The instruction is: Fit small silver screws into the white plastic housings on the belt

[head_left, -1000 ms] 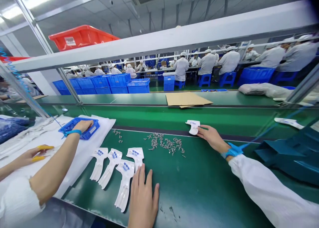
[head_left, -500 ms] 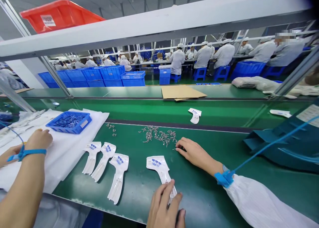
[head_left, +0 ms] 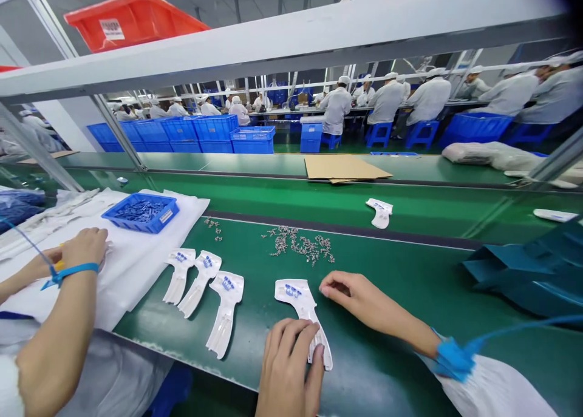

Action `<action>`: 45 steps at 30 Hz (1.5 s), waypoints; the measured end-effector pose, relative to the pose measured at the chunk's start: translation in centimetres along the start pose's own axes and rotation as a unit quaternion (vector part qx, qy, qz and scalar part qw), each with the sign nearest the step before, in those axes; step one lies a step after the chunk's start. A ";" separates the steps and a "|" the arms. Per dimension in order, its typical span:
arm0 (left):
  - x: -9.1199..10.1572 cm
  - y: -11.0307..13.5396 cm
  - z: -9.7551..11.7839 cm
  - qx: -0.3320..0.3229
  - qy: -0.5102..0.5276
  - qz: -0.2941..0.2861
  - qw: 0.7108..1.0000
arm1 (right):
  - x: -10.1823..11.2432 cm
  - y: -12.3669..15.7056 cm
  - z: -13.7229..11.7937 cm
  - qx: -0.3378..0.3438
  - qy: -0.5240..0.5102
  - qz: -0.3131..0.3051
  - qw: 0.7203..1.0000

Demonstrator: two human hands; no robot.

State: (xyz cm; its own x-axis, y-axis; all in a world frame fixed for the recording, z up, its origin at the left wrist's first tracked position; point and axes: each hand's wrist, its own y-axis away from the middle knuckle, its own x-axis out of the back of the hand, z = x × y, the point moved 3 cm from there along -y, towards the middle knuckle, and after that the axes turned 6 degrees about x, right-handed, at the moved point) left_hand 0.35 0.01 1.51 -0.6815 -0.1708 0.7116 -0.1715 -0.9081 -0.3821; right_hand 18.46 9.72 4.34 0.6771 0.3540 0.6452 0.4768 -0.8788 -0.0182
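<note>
White, pistol-shaped shell (head_left: 303,301), blue-patched at its wide end, on the green table (head_left: 401,262) under your left hand (head_left: 291,368), fingers bent; your right hand (head_left: 356,297) curls nearby; whether either grips is unclear.

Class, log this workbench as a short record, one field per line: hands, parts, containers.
Left hand: holds a white shell by its narrow end
Right hand: beside that shell, loosely curled; whether it holds anything is unclear
Small metal pieces: scattered on the green table
More shells: three on the table, left of the held one
Blue tray: on the white sheet, with blue pieces inside
</note>
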 end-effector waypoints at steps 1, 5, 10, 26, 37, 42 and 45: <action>0.2 -0.2 0.3 0.002 0.005 0.007 1.000 | -0.5 0.7 -0.7 -0.019 -0.058 -0.023 0.998; 0.9 -0.9 1.4 0.009 0.020 0.069 0.997 | -2.6 2.8 -2.9 -0.045 -0.187 -0.067 0.979; 0.9 -0.9 1.7 0.015 0.023 0.117 0.993 | -4.0 2.9 -2.7 -0.076 -0.255 -0.028 0.964; 0.8 -0.7 0.1 0.054 0.006 0.053 0.997 | -2.9 1.3 -2.7 -0.038 -0.084 -0.069 0.993; -0.6 -0.2 -0.8 0.078 -0.094 -0.057 0.991 | -3.0 0.8 -3.2 -0.024 0.090 -0.104 0.990; -0.5 -0.2 -0.8 0.080 -0.086 -0.064 0.991 | -3.4 0.7 -3.4 -0.067 0.094 -0.100 0.988; -0.5 -0.2 -0.8 0.075 -0.086 -0.062 0.992 | -3.4 0.7 -3.5 -0.079 0.085 -0.107 0.987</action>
State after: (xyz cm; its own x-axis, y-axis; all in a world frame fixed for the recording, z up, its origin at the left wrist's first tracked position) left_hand 0.12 0.61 0.76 -0.5284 -0.1049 0.8425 -0.1307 -0.9705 -0.2028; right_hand 14.52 6.76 4.80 0.4595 0.4893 0.7413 0.4965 -0.8335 0.2424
